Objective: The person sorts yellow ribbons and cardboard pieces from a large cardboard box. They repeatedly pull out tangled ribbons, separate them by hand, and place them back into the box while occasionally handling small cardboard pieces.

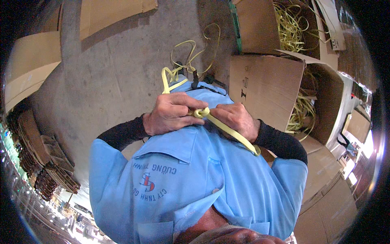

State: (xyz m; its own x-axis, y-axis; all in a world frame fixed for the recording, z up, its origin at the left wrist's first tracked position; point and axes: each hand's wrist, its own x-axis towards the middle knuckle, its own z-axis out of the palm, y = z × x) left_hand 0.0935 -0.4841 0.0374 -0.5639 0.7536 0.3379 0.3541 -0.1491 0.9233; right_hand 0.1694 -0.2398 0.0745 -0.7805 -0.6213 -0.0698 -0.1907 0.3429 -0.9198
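In front of my chest a flat yellow strap (231,132) is looped into a small knot (201,113). My left hand (170,112) is closed, with thumb and fingers pinching the strap at the knot's left side. Curled close on the other side, my right hand (237,120) has its fingertips on the strap beside the knot; part of its grip is hidden. One length of strap slants down below the right hand and bends near the wrist. More of the yellow strap (167,79) hangs past my left hand and trails in loose loops onto the floor.
At the right stand open cardboard boxes (264,91) filled with tangled yellow strap (301,110). Cardboard sheets (34,65) lie at the left and at the top (109,16). Stacked brown pieces (53,175) stand at the lower left. The floor (109,69) is grey concrete.
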